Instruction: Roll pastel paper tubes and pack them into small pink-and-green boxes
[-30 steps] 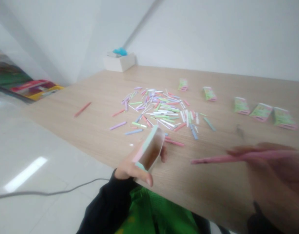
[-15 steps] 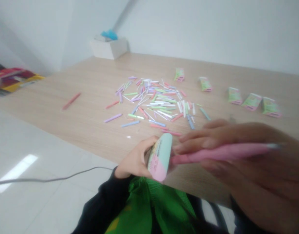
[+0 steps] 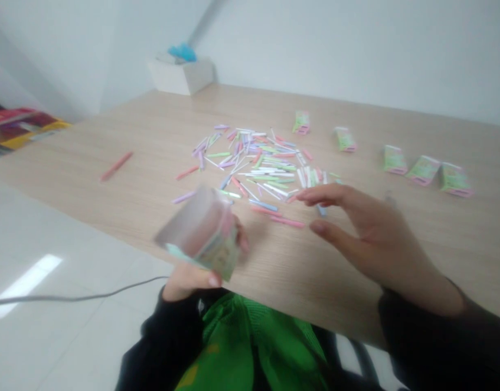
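Note:
My left hand (image 3: 193, 274) grips a small pastel box (image 3: 201, 233), pink, mint and green, held tilted above the near table edge; it is blurred by motion. My right hand (image 3: 368, 233) hovers over the wooden table (image 3: 144, 163) with its fingers stretched out and apart, holding nothing. Its fingertips point toward a scattered pile of pastel pens (image 3: 262, 168) in pink, green, blue, purple and white. Two pink pens (image 3: 285, 220) lie closest to the right fingertips.
Several small green-and-pink boxes (image 3: 423, 169) lie in a row at the right back. A lone pink pen (image 3: 116, 165) lies at the left. A white box (image 3: 180, 73) stands in the far corner. A grey cable (image 3: 70, 297) crosses the floor at left.
The pink pen that my right hand held is gone from it, and the hand has opened. My left hand has swung the box leftward and turned it.

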`<action>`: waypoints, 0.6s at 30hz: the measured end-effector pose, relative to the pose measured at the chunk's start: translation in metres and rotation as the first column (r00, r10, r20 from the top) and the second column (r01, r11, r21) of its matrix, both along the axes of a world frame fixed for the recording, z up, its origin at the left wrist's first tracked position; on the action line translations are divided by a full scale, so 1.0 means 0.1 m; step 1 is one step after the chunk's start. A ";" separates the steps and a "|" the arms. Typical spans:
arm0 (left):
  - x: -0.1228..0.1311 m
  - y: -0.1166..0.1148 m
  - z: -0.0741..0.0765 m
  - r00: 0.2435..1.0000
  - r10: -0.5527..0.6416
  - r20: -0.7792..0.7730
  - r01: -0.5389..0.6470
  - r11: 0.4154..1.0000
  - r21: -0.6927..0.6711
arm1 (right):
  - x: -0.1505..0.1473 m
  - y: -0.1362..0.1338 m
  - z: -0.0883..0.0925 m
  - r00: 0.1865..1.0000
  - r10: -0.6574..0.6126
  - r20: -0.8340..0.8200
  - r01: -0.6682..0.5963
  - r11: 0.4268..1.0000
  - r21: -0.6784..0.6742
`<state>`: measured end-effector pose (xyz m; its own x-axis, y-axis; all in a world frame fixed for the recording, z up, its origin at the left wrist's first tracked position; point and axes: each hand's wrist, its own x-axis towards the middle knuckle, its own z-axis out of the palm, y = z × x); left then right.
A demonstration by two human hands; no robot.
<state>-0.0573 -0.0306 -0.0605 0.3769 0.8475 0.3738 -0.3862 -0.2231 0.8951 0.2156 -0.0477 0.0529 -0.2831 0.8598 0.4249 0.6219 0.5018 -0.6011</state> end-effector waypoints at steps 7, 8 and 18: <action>-0.59 0.07 0.31 0.861 0.507 -0.048 -0.508 0.861 -0.013 | 0.15 0.44 -0.71 0.984 -0.020 0.178 0.028 0.999 -0.042; -0.70 0.08 0.33 0.816 0.567 -0.114 -0.570 0.822 0.006 | 0.13 0.45 -0.78 0.980 0.000 0.197 0.008 0.999 -0.039; -1.76 0.56 0.38 0.215 0.847 -0.486 -0.829 0.422 0.368 | 0.20 0.40 -1.02 0.985 0.009 0.170 0.015 0.990 -0.140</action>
<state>-0.2331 0.0250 -0.0228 -0.4280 0.7975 0.4253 0.5640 -0.1321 0.8151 0.2360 -0.0080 -0.0489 -0.3380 0.9085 0.2457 0.7224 0.4178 -0.5509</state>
